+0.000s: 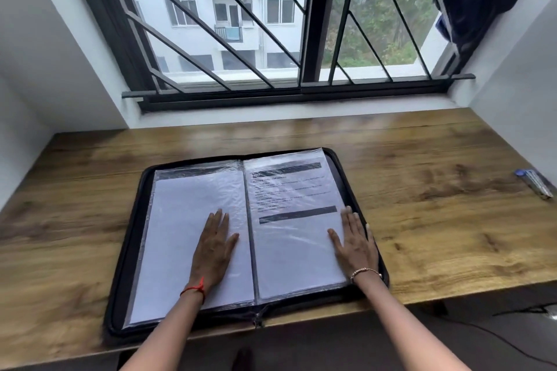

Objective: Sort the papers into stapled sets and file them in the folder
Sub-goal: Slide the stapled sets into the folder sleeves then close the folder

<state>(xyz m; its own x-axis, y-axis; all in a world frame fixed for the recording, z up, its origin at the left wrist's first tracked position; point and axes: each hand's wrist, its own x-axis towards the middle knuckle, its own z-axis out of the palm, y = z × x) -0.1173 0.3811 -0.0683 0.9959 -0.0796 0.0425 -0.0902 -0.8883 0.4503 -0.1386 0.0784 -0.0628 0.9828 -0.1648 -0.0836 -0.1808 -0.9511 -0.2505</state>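
Our left hand [214,245] and right hand [355,242] lie flat, fingers released, on the open black zip folder's [126,253] clear plastic sleeves [289,253], frame centre.

wooden counter [422,159] carries the open black folder [132,250] under each hand, and a stapler [535,183] far beyond the right hand [355,245].

Both hands [212,245] flat on open folder [132,220]

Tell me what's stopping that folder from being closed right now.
Both hands: the left hand lies flat on the left sleeve page, the right hand on the right page's outer edge. Nothing else rests on the open folder.
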